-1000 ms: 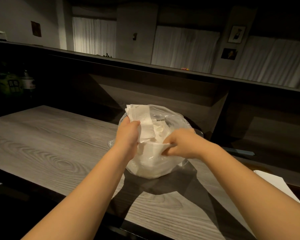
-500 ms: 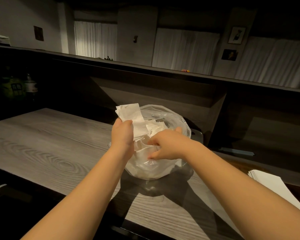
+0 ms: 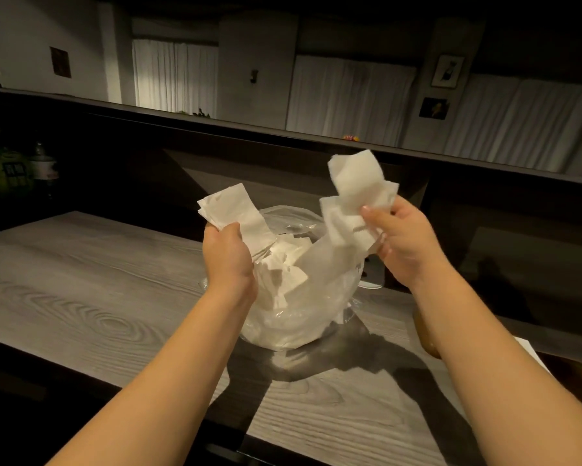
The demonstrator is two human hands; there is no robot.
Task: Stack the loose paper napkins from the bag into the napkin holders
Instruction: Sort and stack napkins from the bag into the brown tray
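Note:
A clear plastic bag full of loose white paper napkins stands on the grey wood-grain table. My left hand grips a fanned bunch of napkins at the bag's left rim. My right hand is raised above the bag's right side and grips a crumpled bunch of napkins. More napkins lie inside the open bag. No napkin holder is plainly visible.
A dark raised counter ledge runs behind the table. Bottles stand in shadow at far left. A white sheet edge and a brownish object lie at the right, partly behind my right forearm.
My right hand has come up out of the bag with a bunch of napkins and moved right. My left hand stays at the bag's rim with its bunch.

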